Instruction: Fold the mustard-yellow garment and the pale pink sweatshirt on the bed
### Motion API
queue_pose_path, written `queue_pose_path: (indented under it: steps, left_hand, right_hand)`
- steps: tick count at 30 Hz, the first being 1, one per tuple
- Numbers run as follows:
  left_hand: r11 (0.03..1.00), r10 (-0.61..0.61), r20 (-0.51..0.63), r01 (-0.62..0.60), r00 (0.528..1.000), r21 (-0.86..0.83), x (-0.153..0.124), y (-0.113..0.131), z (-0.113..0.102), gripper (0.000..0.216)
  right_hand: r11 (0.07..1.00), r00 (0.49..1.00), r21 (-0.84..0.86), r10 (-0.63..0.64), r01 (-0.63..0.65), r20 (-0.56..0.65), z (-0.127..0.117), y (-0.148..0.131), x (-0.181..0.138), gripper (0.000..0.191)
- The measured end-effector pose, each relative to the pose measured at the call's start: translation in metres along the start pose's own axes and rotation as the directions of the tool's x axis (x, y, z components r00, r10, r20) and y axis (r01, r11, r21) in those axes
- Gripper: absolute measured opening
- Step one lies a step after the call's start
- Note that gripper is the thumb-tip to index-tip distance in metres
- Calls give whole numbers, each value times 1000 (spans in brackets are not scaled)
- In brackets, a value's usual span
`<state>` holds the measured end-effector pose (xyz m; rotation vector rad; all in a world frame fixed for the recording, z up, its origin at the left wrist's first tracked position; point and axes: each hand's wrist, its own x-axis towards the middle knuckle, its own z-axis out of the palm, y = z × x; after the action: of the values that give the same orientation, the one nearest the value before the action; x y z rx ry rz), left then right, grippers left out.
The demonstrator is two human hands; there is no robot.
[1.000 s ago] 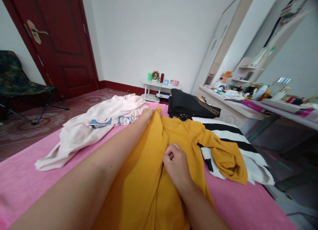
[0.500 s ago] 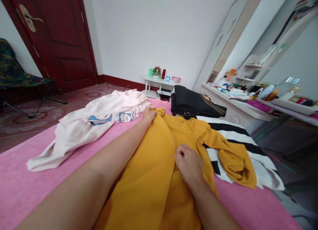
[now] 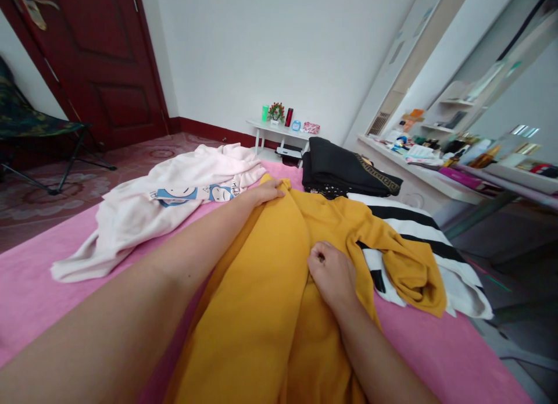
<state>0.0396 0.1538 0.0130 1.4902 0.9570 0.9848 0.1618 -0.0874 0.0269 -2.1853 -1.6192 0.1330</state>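
Now my left hand (image 3: 267, 192) grips the far edge of the yellow garment (image 3: 261, 299), fingers curled over it, while my right hand (image 3: 331, 273) pinches its middle fold on the pink bed (image 3: 35, 282).

Mustard-yellow knit garment (image 3: 265, 311): plain, no print visible, spread lengthwise down the middle of the pink bed cover (image 3: 39, 288). Fabric is rumpled, with one long raised fold running from the far edge toward the camera. Far edge lies just beside the pale pink printed top (image 3: 174, 189). One sleeve trails to the right, bunched and twisted, lying on top of the black-and-white striped garment (image 3: 418, 229). Near end runs out of view at the bottom.
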Motion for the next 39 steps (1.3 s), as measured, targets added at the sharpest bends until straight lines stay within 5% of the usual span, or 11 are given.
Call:
queue_pose_path:
  steps: [5, 9, 13, 18, 23, 25, 27, 34, 36, 39]
  left_hand:
    - [989, 92, 11, -93, 996, 115, -54, 7, -15, 53]
    - [882, 185, 260, -277, 948, 380, -125, 4, -41, 74]
    - [748, 133, 468, -398, 874, 531, -197, 6, -68, 64]
    - [781, 93, 577, -419, 812, 464, -264, 30, -89, 41]
    - [834, 110, 679, -438, 726, 334, -308, 60, -93, 52]
    - [832, 156, 664, -459, 731, 311, -320, 67, -92, 52]
    - [809, 208, 637, -497, 742, 315, -330, 71, -90, 49]
    - [668, 273, 604, -599, 748, 440, -356, 76, -75, 58]
    - [642, 266, 620, -615, 738, 457, -364, 77, -71, 57]
    - [587, 259, 636, -641, 727, 495, -376, 78, -65, 62]
  right_hand:
    - [1000, 1000, 17, -18, 19, -23, 0, 2, -1, 14]
    - [1000, 999, 28, 1, 0, -51, 2, 3, -1, 13]
    - [1000, 998, 4, 15, -15, -55, 4, 1, -2, 11]
    - [999, 999, -30, -31, 29, -45, 5, -2, -5, 12]
    - [984, 981, -17, -176, 178, 83, -12, -3, -23, 26]
    - [940, 937, -12, -338, 340, 87, -24, -6, -43, 46]
    - [847, 842, 10, -530, 532, 101, -36, -12, -69, 55]
    - [448, 421, 164, -890, 879, 176, -58, -35, -137, 31]
    - [392, 362, 180, -915, 902, 180, -59, -39, -142, 25]
    - [410, 377, 236, -910, 881, 172, -58, -42, -144, 17]
